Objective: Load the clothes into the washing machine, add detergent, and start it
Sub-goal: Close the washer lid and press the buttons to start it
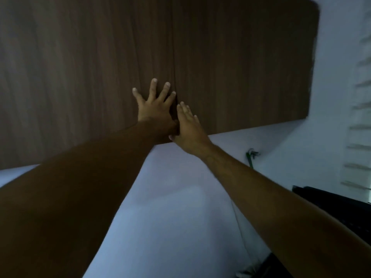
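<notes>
Both forearms are reaching up from the camera toward a dark wooden cabinet (230, 57) mounted on the white wall (180, 197). On its left door, the left hand (155, 106) is pressing flat, fingers spread. Just beside it, the right hand (188, 127) is lying straight-fingered along the vertical seam (173, 47) between the doors, thumb under the bottom edge, seemingly prying. Washing machine, clothes and detergent are not showing; presumably detergent is sitting inside.

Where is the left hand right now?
In the head view, the left hand lies flat with spread fingers on the left cabinet door, beside the centre seam, close to the right hand.
</notes>
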`<action>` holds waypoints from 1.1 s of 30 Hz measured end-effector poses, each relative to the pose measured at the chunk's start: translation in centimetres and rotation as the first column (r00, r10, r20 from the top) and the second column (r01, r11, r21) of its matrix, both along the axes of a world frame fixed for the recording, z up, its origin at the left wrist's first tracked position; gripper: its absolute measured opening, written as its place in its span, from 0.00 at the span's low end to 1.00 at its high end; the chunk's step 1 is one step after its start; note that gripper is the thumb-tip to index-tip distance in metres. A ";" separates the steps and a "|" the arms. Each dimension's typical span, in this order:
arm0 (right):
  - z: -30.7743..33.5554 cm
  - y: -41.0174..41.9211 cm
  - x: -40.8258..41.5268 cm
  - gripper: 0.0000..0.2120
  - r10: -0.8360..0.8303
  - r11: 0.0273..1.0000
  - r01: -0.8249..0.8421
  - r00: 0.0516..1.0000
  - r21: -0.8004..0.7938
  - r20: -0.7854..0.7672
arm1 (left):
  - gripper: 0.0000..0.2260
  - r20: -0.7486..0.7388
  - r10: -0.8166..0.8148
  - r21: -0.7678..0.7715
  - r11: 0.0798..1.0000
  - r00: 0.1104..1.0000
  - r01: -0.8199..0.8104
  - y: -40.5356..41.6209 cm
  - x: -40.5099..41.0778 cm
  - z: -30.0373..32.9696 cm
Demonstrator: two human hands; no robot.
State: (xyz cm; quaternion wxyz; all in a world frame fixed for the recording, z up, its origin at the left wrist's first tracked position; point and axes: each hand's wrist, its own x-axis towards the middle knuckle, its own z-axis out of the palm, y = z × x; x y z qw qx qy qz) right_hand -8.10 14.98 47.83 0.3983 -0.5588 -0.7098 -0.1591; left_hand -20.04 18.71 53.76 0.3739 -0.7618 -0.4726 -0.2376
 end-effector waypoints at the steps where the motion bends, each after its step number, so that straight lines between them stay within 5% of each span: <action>1: -0.2 -0.8 0.7 0.41 -0.007 1.000 0.007 1.000 -0.010 -0.018 | 0.41 0.040 0.001 0.006 1.000 0.999 -0.002 0.0 0.4 -0.4; 8: -3.6 -4.0 9.5 0.21 -0.190 0.980 0.198 0.967 0.034 -0.168 | 0.44 0.306 0.013 -0.082 0.997 0.952 0.013 -0.1 5.9 -5.0; 13: -8.0 -2.9 15.0 0.11 -0.381 0.923 0.384 0.921 0.015 -0.082 | 0.36 0.325 -0.285 -0.089 0.940 0.902 0.329 -0.3 13.1 -12.0; 17: -11.3 -2.8 19.7 0.11 -0.496 0.867 0.496 0.868 -0.039 0.005 | 0.27 0.322 -0.509 -0.249 0.768 0.799 0.590 -0.1 19.9 -16.3; 23: -14.4 -6.9 27.4 0.12 -0.692 0.720 0.685 0.720 -0.109 -0.052 | 0.14 0.493 -0.577 -0.407 0.508 0.651 0.759 0.9 27.6 -18.9; 29: -16.1 -15.1 34.4 0.13 -0.855 0.513 0.840 0.517 -0.177 -0.026 | 0.18 0.609 -0.602 -0.524 0.183 0.517 0.831 -2.6 37.5 -20.7; 33: -17.0 -20.1 38.2 0.14 -0.919 0.388 0.887 0.394 -0.251 -0.031 | 0.19 0.551 -0.714 -0.557 0.070 0.431 0.828 -6.0 42.9 -22.1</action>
